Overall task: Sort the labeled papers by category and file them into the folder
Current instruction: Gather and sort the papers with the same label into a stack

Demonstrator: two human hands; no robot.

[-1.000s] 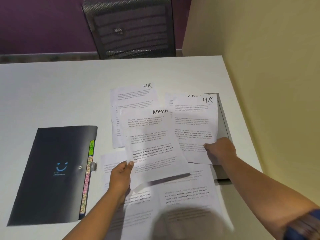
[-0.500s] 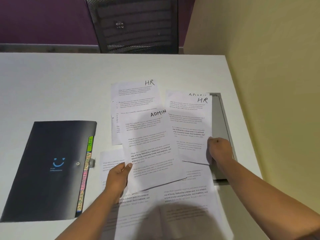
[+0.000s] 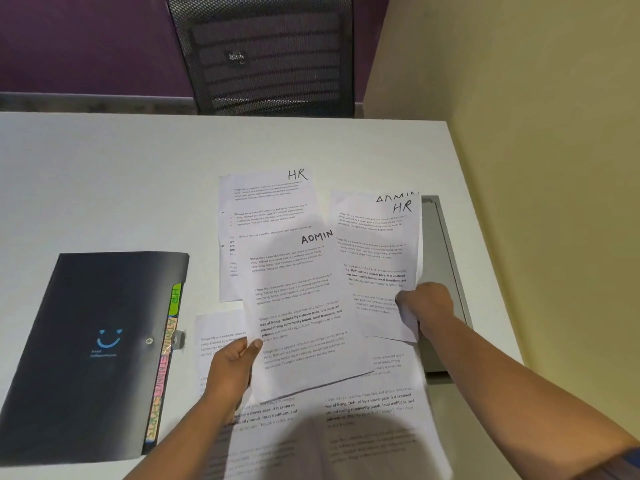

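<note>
The left grip (image 3: 230, 367) pinches the ADMIN sheet (image 3: 301, 306) at its lower-left edge; the right grip (image 3: 427, 306) clutches the HR sheet (image 3: 377, 258) at its lower-right corner; the folder (image 3: 93, 341) lies left of both.

Papers (image 3: 298, 299): thin white paper, matt, printed. Folder (image 3: 90, 341) at near left: dark plastic, smooth with a faint sheen, with a small shiny metal-looking snap (image 3: 149, 340) and matt coloured tabs (image 3: 162, 375) along its right edge. Table (image 3: 121, 188): smooth, matt, white; chair (image 3: 263, 57) on the far side: black mesh back; panel (image 3: 446, 258) at right: grey, smooth, matt.
</note>
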